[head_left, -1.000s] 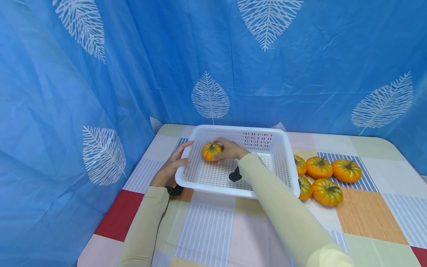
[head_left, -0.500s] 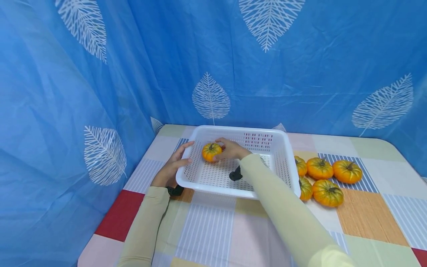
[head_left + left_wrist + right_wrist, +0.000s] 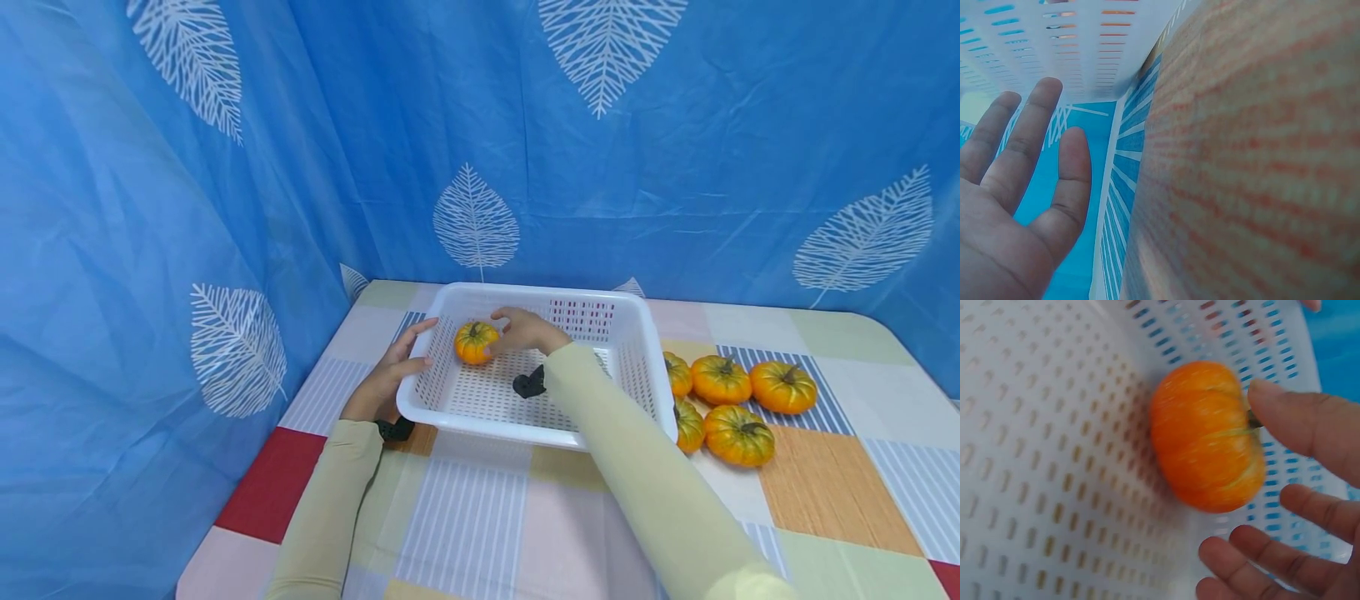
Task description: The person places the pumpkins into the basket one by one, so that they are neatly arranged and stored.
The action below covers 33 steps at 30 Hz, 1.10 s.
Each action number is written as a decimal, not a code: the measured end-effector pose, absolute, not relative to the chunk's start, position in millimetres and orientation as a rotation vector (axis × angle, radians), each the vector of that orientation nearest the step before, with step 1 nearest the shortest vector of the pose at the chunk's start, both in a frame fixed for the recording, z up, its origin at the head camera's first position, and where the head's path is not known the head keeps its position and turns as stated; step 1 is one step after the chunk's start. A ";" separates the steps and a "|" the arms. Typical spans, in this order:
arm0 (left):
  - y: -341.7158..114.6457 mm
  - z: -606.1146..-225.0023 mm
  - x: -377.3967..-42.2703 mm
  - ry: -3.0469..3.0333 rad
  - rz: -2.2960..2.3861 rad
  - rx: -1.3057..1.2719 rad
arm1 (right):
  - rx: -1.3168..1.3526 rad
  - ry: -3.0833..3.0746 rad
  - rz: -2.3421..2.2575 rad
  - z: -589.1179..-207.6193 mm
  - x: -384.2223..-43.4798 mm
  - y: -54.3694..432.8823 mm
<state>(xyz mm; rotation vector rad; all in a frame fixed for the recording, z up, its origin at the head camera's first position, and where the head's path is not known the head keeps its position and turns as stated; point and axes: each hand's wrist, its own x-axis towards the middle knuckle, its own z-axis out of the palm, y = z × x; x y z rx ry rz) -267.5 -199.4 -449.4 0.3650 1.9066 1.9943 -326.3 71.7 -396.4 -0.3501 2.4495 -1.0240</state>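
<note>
A small orange pumpkin (image 3: 475, 343) with a stubby stem sits at the left end of a white perforated plastic basket (image 3: 487, 427). My right hand (image 3: 522, 331) is inside the basket just right of the pumpkin. In the right wrist view its fingers are spread, and the thumb (image 3: 1300, 422) overlaps the stem side of the pumpkin. My left hand (image 3: 386, 377) is at the basket's left end, thumb and fingers extended at the rim. The left wrist view shows its fingers (image 3: 1072, 187) straight beside the basket's outer wall.
Several more pumpkins (image 3: 740, 436) lie on the patchwork tablecloth (image 3: 840, 500), right of the basket; its right wall partly hides two of them. A blue curtain (image 3: 345, 125) with white leaf prints hangs behind and at the left. A black wrist camera (image 3: 529, 382) shows below the right hand.
My right hand has let go of the pumpkin, its fingers spreading and drawing slightly right. The pumpkin stays in place in the basket, and my left hand keeps its place.
</note>
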 end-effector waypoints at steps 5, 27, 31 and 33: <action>-199.6 -449.7 -267.0 1.903 1.998 0.378 | -0.344 2.500 -1.014 -384.9 -321.7 71.3; -200.8 -450.2 -266.4 1.898 2.005 0.398 | -0.520 2.548 -1.240 -356.3 -292.3 84.6; -200.2 -449.6 -266.0 1.897 2.003 0.388 | -0.572 2.545 -1.289 -352.6 -285.4 90.0; -200.3 -450.0 -266.2 1.898 2.002 0.388 | -0.604 2.551 -1.309 -350.4 -281.1 92.9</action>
